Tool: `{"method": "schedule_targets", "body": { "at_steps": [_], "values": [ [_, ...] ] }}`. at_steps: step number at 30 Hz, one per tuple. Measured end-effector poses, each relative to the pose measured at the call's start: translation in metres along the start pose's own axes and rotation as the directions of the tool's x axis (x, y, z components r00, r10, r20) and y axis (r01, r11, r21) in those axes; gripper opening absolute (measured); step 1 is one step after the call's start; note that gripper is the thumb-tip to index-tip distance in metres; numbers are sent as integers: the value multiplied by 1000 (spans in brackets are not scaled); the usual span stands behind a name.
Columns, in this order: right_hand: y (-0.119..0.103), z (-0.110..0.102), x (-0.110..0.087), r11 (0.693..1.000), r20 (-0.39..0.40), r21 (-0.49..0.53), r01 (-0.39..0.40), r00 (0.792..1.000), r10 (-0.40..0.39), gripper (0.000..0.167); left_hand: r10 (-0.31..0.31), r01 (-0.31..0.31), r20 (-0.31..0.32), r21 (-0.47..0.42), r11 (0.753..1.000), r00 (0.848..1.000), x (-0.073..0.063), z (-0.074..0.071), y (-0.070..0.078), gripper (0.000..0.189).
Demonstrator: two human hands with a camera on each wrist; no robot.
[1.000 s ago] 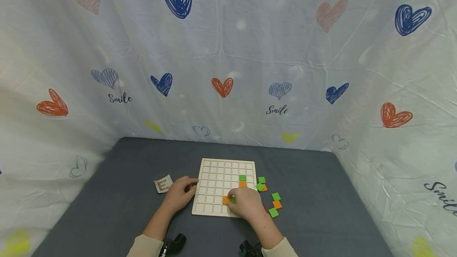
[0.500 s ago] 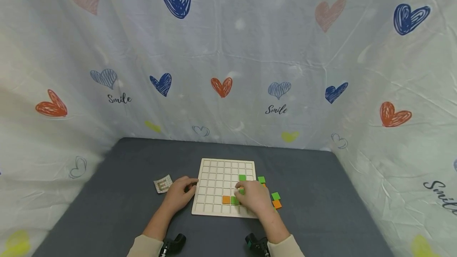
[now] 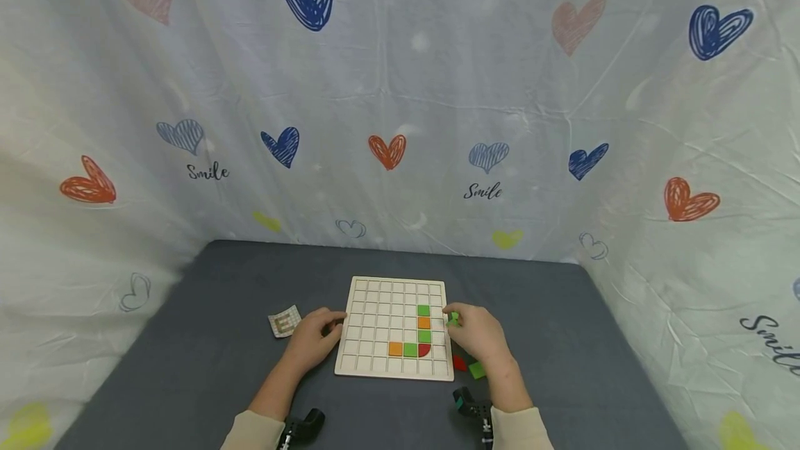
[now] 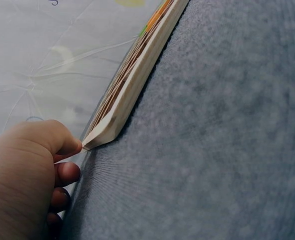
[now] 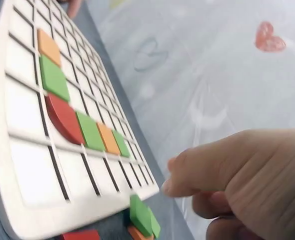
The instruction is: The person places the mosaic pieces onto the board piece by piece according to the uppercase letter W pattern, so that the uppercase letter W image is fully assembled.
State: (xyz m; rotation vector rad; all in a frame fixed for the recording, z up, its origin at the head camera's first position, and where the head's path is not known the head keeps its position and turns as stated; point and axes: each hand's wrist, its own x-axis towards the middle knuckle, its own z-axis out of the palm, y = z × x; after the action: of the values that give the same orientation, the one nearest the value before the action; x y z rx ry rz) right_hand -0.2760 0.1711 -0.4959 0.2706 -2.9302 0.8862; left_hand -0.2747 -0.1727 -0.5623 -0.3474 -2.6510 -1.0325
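Observation:
A wooden grid board [image 3: 375, 321] lies on the table with square tiles in an L shape: a green tile [image 3: 423, 310] at the top, an orange tile [image 3: 423, 323], another green, a red tile [image 3: 424, 350] with one rounded corner, then green and orange leftward. My left hand [image 3: 316, 337] touches the board's left edge with its fingertips. Just off the right edge, my right hand [image 3: 478, 333] reaches over loose green tiles [image 5: 141, 216], thumb and index tip close together. In the right wrist view nothing shows between those fingertips, and the green tiles lie just below them.
A small patterned card [image 3: 285, 321] lies left of the board. Beside its lower right edge are a loose red tile [image 3: 459, 363] and a green one [image 3: 477, 370]. A curtain [image 3: 387, 89] with printed hearts hangs behind the dark grey table [image 3: 262, 262].
My right hand has moved from the board's lower cells to the loose tiles at its right edge. The lower green and red tiles now show in their cells. My left hand stays put.

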Motion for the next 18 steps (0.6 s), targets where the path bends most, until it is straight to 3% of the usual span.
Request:
{"method": "schedule_targets", "body": {
  "at_steps": [7, 18],
  "values": [
    [16, 0, 3, 998, 44, -25, -63, 997, 64, 41, 1, -1, 7, -3, 1000, 1000, -1, 0, -1, 22],
    [26, 0, 4, 994, 40, -68, -89, 995, 92, 30, 13, -13, -8, -3, 1000, 1000, -1, 0, -1, 21]
  ]
}}
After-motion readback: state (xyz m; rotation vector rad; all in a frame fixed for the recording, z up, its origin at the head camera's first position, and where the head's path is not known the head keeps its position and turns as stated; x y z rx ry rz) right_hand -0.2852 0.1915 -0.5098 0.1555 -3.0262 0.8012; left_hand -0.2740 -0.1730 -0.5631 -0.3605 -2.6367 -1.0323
